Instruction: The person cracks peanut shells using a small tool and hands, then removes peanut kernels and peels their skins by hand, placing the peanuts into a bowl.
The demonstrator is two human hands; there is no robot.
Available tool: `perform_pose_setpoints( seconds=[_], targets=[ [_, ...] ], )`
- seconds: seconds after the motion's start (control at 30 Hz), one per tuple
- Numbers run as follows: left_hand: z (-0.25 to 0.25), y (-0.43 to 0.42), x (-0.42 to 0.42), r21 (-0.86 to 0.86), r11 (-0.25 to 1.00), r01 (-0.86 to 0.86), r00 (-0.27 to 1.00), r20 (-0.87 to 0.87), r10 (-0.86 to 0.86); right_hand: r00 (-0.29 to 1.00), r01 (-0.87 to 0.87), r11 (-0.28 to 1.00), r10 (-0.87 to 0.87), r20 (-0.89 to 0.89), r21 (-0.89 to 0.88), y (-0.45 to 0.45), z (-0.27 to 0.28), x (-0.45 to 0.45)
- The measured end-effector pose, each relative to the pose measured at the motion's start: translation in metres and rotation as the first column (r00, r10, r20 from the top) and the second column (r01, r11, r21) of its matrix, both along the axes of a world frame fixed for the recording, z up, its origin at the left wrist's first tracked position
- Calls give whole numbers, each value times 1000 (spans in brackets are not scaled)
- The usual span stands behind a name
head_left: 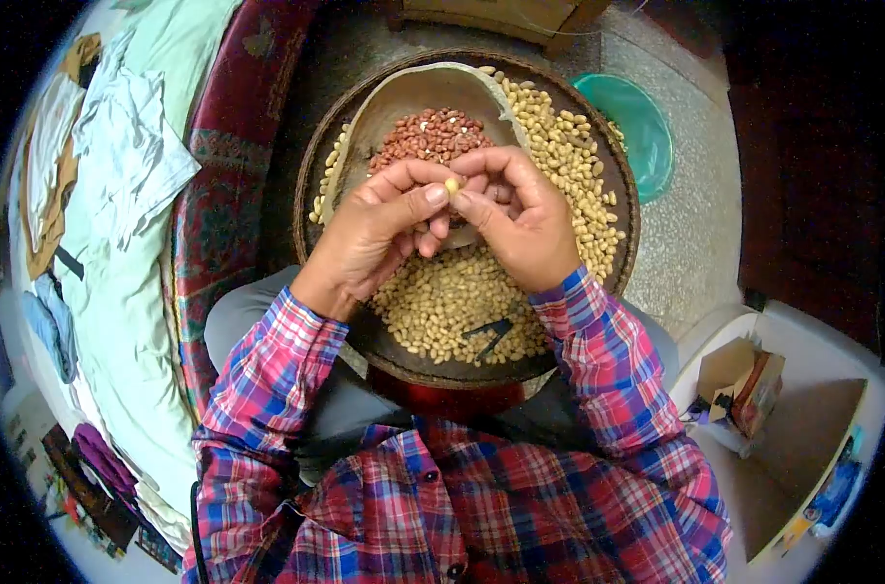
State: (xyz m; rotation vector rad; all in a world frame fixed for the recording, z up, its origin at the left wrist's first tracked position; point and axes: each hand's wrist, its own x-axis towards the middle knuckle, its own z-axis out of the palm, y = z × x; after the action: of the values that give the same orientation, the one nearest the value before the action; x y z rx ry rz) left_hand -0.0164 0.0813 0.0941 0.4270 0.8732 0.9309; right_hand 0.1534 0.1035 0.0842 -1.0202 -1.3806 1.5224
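Note:
A small yellowish peanut [452, 185] is pinched between the fingertips of both hands, above a round dark tray [309, 156]. My left hand [384, 224] has its thumb and index finger closed on it from the left. From the right, my right hand [520, 216] meets it with thumb and index finger, the other fingers curled. Behind the hands, a gourd-like bowl [364, 127] holds red shelled kernels [433, 134]. Unshelled peanuts [442, 302] cover the tray in front and on the right. A black clip-like tool [491, 336] lies on the front pile.
A green basin [647, 136] stands on the floor behind the tray at the right. At the left is a bed with a pale green sheet [121, 292] and clothes [136, 151]. An open box with cardboard [739, 380] sits at the lower right.

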Motion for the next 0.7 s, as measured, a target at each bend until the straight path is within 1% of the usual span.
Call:
perform_pose_setpoints(
  seconds=[0.03, 0.1, 0.17, 0.23, 0.3, 0.33, 0.4, 0.43, 0.5, 0.53, 0.6, 0.63, 0.7],
  targets=[
    [0, 0, 0, 0, 1000, -5, 1000, 20, 5, 1000, 0, 1000, 0, 0, -1, 1, -1, 1],
    [-2, -1, 0, 0, 1000, -9, 999, 41, 9, 997, -34, 994, 26, 69, 106, 2, -3, 2],
    [-3, -2, 1, -44, 999, -8, 997, 81, 12, 997, -42, 992, 34, 68, 122, 3, -4, 4],
    [-2, -2, 1, -45, 999, 11, 996, 88, -7, 997, -51, 989, 42, 65, 136, 3, -4, 4],
    [-2, -2, 1, -46, 998, 32, 995, 96, -28, 997, -71, 997, 71, -23, -3, 2, -1, 6],
    [-4, -3, 1, -44, 998, 49, 991, 128, -43, 997, -68, 998, 68, -22, -5, 1, 1, 6],
    [-5, -3, 2, -42, 997, 68, 985, 162, -60, 995, -71, 992, 62, -82, -109, -1, 7, 5],
    [-5, -4, 2, -23, 997, 77, 982, 175, -72, 995, -69, 992, 60, -81, -109, -2, 8, 5],
    [-4, -4, 3, -6, 996, 87, 979, 187, -84, 985, -66, 988, 42, -170, -142, -3, 8, 4],
    [-2, -4, 3, 18, 994, 104, 971, 216, -105, 984, -66, 988, 41, -171, -143, -3, 12, 5],
    [-2, -5, 2, 42, 992, 119, 962, 243, -126, 979, -133, 963, 91, -184, -233, -2, 21, 9],
    [-4, -5, 1, 58, 989, 137, 953, 266, -147, 978, -134, 963, 91, -186, -234, 0, 23, 11],
    [-5, -6, 1, 76, 985, 155, 942, 288, -171, 970, -230, 924, 193, -147, -306, 3, 23, 17]
  ],
)
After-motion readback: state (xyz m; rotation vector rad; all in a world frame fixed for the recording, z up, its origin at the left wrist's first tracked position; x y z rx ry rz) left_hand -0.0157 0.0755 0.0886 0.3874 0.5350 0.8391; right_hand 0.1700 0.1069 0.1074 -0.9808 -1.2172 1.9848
